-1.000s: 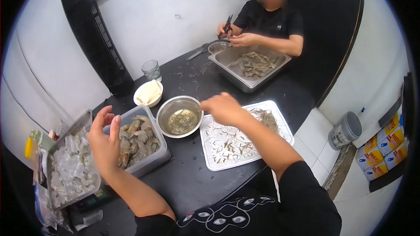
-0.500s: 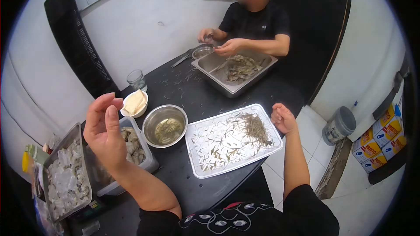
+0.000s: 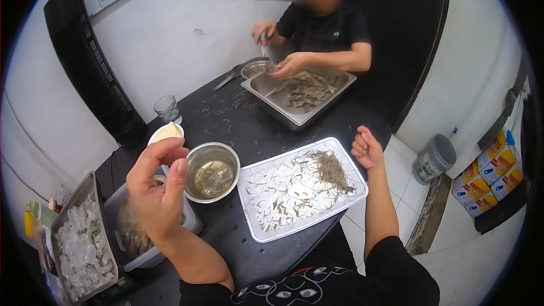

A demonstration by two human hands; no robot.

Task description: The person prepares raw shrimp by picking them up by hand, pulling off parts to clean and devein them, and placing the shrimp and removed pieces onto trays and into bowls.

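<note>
My left hand (image 3: 158, 190) is raised above a clear plastic tub (image 3: 195, 224) of raw shrimp, fingers curved and thumb apart, with nothing seen between them. Beside it stands a steel bowl (image 3: 237, 161) holding cloudy liquid with greyish bits. My right hand (image 3: 367, 148) hovers at the right edge of a white tray (image 3: 249, 207), its fingers curled in and nothing visible in them. Thin shrimp feelers and legs lie scattered over that tray, with a denser clump (image 3: 333, 173) at its upper right.
At the left, a metal tray (image 3: 93, 184) holds shrimp and ice. A white bowl (image 3: 180, 132) and a drinking glass (image 3: 168, 109) stand behind. Across the table, a person (image 3: 323, 28) works over a steel pan (image 3: 300, 120); scissors (image 3: 226, 80) lie nearby.
My left hand has moved right and down, its fingers bending closer to the thumb. My right hand has shifted slightly. The other person's hand has risen with a red-handled tool. The view has shifted slightly.
</note>
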